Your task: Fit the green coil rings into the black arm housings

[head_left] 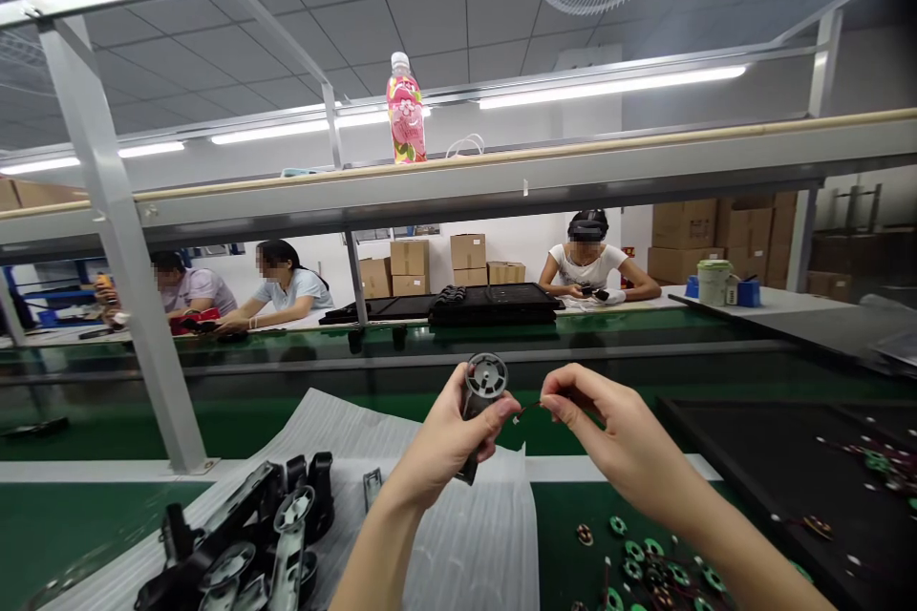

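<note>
Over the green desk (43, 525), the left hand (448, 439) grasps a small DC motor (484, 382), held nearly upright with its vented end cap facing up. The left fingers (501, 410) are clenched around the cylindrical body, and the lower end of the body projects below the hand. The right hand (616, 430) is positioned just beside it. The right fingers (565, 391) pinch a thin wire (534, 407), which runs toward the left fingertips and carries a small white connector. Contact between wire and motor cannot be confirmed from this view.

Beneath the left hand lies a white foam sheet (458, 544) bearing a metal clip (372, 487) and a pile of black plastic housings (236, 535) with silver round ends. Green ring-shaped circuit boards (634, 551) with wires lie on the desk to the right, and more lie in a black tray (788, 458). Across the line, a co-worker (584, 263) in a white top holds a small black item near stacked cardboard cartons (684, 239).
</note>
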Motion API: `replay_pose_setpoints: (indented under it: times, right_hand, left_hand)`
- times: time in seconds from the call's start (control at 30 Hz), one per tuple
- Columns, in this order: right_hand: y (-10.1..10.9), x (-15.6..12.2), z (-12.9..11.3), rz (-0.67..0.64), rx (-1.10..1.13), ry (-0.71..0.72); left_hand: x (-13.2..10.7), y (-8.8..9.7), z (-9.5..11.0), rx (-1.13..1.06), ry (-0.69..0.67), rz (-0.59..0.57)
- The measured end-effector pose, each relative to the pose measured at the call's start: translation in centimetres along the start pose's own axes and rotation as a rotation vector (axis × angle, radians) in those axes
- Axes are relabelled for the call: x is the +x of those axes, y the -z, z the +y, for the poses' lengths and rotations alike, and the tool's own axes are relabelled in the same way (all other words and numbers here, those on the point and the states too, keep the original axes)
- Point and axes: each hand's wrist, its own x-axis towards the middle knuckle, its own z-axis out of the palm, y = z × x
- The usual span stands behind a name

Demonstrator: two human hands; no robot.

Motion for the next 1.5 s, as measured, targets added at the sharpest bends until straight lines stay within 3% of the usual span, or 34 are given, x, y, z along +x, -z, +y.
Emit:
replay_pose_setpoints:
  times: [0.1,0.23,0.33,0.43,0.5,0.6,0.7,0.87,0.97,1.1,1.37,1.5]
  right_hand:
    - [0.2,-0.1,0.0,-0.016,-0.027,0.029]
    - [0.3,-0.1,0.0,-0.039,-0.066,0.071]
    - [0.0,-0.1,-0.1,0.015,-0.086,0.109]
    - [-1.3,-0.3,-0.2,0.119,-0.040,0.107]
    - [-2.4,-0.5,-0.3,0.168,0.044,0.095]
    - [-3.8,-0.8,-0.6,0.215,0.175,0.054]
    - [-4.0,-0.9,-0.8,0.222,0.231,0.012]
    - [-2.4,-0.6,-0.5,0.303,0.140,-0.004]
    - [-1.8,-0.4,-0.5,0.366,0.123,0.026]
    - [-2.2,-0.6,-1.0,0.418,0.116,0.108]
    - [-3.1,-0.9,-0.6,0.480,-0.163,0.294]
    - [-3.0,-0.8,-0.4,0.411,-0.201,0.317]
  left_hand:
    - [-0.3,0.1,0.5,0.117,0.035,-0.038]
    - [-0.4,-0.1,0.5,0.105,0.080,-0.118]
    - [-0.1,-1.0,0.2,0.049,0.036,0.004]
    - [0.2,-2.6,-0.4,-0.151,-0.055,0.243]
    - [0.2,-3.9,-0.8,-0.376,-0.039,0.357]
    - [0.0,-5.3,-0.9,-0.735,0.104,0.368]
    - [-0.3,-5.6,-0.5,-0.898,0.213,0.298]
    - [-0.3,-4.8,0.4,-0.653,0.097,0.388]
    - [-0.2,-5.0,0.4,-0.558,0.110,0.324]
    - [-0.6,-6.1,0.1,-0.580,0.149,0.210]
    - [-1.2,-6.9,0.5,-0.605,0.123,0.205]
    - [-1.1,-6.6,0.2,-0.631,0.104,0.252]
